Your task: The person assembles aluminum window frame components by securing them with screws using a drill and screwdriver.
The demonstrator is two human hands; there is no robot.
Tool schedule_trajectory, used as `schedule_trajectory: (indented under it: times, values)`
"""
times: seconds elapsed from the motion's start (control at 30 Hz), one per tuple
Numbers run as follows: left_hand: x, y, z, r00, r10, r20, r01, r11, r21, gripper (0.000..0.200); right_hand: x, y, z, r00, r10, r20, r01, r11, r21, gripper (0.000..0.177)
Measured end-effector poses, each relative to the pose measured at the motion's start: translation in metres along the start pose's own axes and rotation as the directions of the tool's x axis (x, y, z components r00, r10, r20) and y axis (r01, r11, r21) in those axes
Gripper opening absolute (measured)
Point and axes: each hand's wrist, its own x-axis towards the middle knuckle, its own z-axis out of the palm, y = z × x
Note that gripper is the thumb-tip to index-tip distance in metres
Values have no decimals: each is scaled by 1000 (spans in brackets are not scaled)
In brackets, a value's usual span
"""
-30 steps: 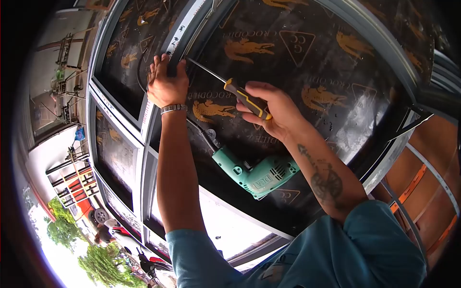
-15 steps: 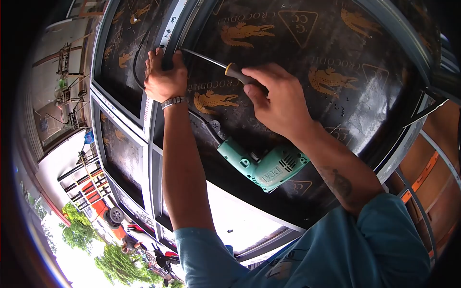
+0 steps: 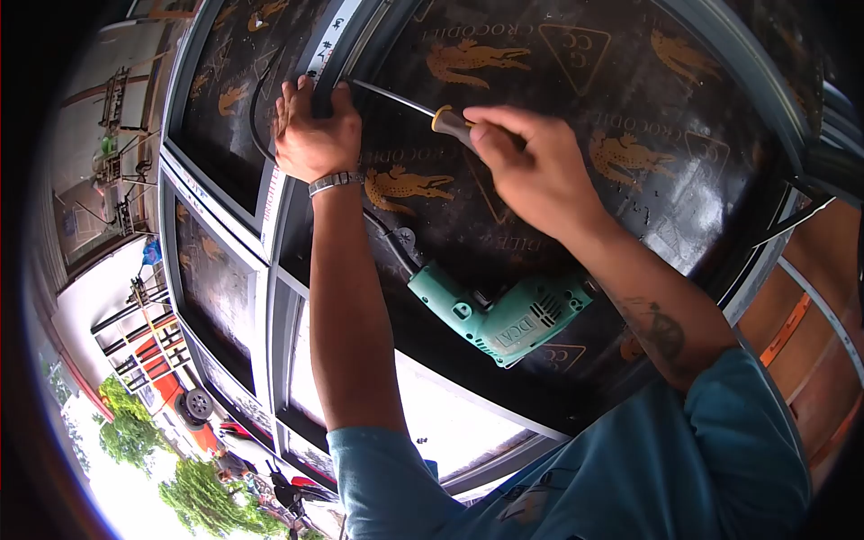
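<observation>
My left hand grips a dark grey metal frame bar, fingers on one side and thumb on the other. My right hand is closed round the handle of a screwdriver with a grey handle and yellow collar. Its long shaft points left, and the tip reaches the bar's edge beside my left thumb; exactly what it touches is too small to tell. Below my hands, a green power drill lies on the black printed board, its cord running up towards my left wrist.
Pale-edged metal frame bars divide the panels on the left. A black cable curves past my left hand. At lower left, a wheeled orange machine and a motorbike stand outside. Orange bars lie at right.
The view has shifted slightly. My right hand and the screwdriver handle have moved a little to the right, with the hand turned somewhat around the handle. My left hand keeps its hold on the bar.
</observation>
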Motion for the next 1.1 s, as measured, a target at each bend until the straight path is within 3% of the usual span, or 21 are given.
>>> schedule_trajectory:
  times: [0.17,0.2,0.23,0.33,0.4,0.43,0.5,0.57,0.6,0.7,0.73,0.83,0.9,0.93,0.97,1.03,1.07,1.1]
  values:
    - [1,-5,3,997,64,-41,-61,994,88,44,1,-11,-9,986,138,96,-148,983,106,26]
    - [1,-6,2,998,56,-16,-54,994,98,45,4,7,-4,876,-463,136,475,780,-407,18]
    - [2,-6,3,998,52,-23,-49,994,95,45,7,5,-4,873,-467,141,481,774,-411,18]
    - [2,-11,4,998,54,-11,-53,994,97,46,16,3,-5,986,-125,114,138,984,-115,18]
    - [1,-7,2,998,69,6,-69,989,130,45,12,-2,-6,982,117,149,-129,989,71,19]
    - [0,-5,1,998,55,-3,-55,991,121,45,8,-6,-6,983,113,143,-121,991,55,19]
    - [2,-5,-1,998,56,11,-57,994,93,44,4,-10,-3,965,-218,144,252,922,-294,18]
    - [3,-5,-2,998,57,12,-58,995,86,45,4,-4,0,832,-496,246,540,624,-565,18]
    - [2,-7,-1,998,60,15,-61,995,85,45,9,0,1,831,-496,253,542,620,-567,18]
    - [2,-7,0,998,60,-7,-59,996,70,45,14,17,2,668,-681,301,653,342,-676,20]
    - [1,-7,-1,998,55,4,-55,996,72,45,11,12,5,659,-683,315,661,326,-676,20]
    - [8,-1,-4,1000,2,-19,-1,999,36,45,3,-22,4,887,-417,198,448,673,-588,25]
    - [3,-2,-7,999,-9,53,11,1000,-20,43,-1,-29,2,979,-158,127,201,848,-491,29]
    - [3,-1,-9,998,-19,67,19,1000,-7,44,9,-17,-3,621,-667,412,619,95,-779,23]
    - [4,-1,-7,998,-22,62,23,1000,-12,44,14,-10,-4,618,-668,415,620,88,-780,23]
    - [2,-3,-7,997,-25,66,26,1000,-15,45,17,0,-3,790,-566,234,521,420,-743,21]
    - [2,-3,-8,998,-39,56,41,999,-24,45,23,-8,-13,988,-6,157,48,962,-268,23]
    - [3,-2,-9,998,-39,53,40,999,-14,44,29,-21,-22,772,489,407,-608,755,245,25]
